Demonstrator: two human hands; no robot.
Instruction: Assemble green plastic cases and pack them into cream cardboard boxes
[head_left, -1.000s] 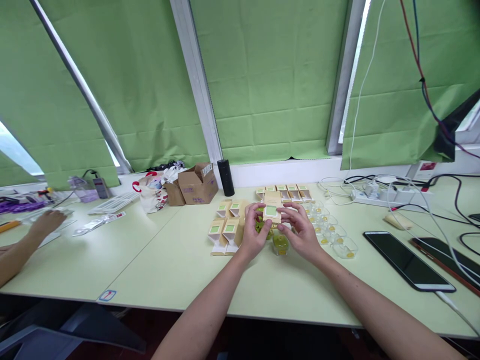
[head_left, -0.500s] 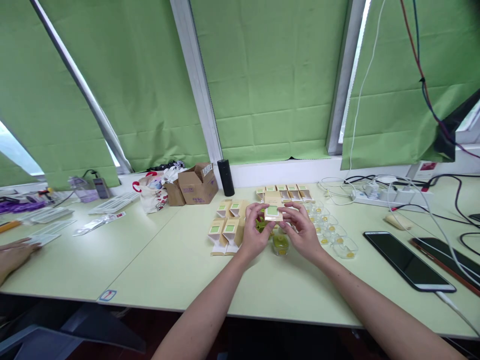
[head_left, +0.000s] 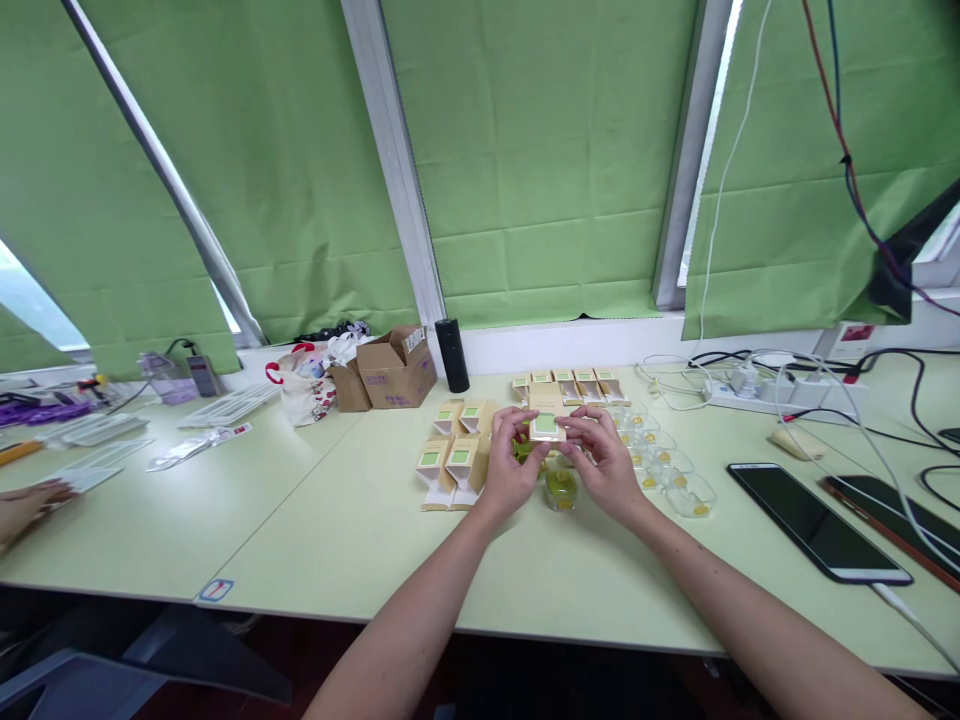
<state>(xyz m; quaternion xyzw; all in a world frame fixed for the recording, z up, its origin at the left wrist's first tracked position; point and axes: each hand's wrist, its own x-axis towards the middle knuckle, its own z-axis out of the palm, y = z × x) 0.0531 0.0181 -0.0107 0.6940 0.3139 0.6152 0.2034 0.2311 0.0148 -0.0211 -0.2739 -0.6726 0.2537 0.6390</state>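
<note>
Between my two hands a small cardboard box (head_left: pixel 546 424) with a green label or window is held above the table. My left hand (head_left: pixel 513 458) grips its left side, fingers closed on the edge. On the opposite side my right hand (head_left: pixel 601 458) pinches it with thumb and fingers. Just below stands a clear cup with green contents (head_left: pixel 561 488); more green pieces show partly behind my left fingers. Several similar cardboard boxes (head_left: pixel 454 458) stand to the left, and another row of boxes (head_left: pixel 606 384) is behind. Clear plastic cups with yellow spots (head_left: pixel 688 494) line the right.
A smartphone (head_left: pixel 817 520) and a brown-edged phone (head_left: pixel 900 520) lie at the right, with cables and a power strip (head_left: pixel 787 392) behind. A carton (head_left: pixel 396 368), a black cylinder (head_left: pixel 451 356) and a bag (head_left: pixel 304 386) stand at the back. Another person's hand (head_left: pixel 30 508) is at far left.
The held box has tilted and shifted slightly, with both my hands staying on it. At far left the other person's hand has drawn back toward the table's front left.
</note>
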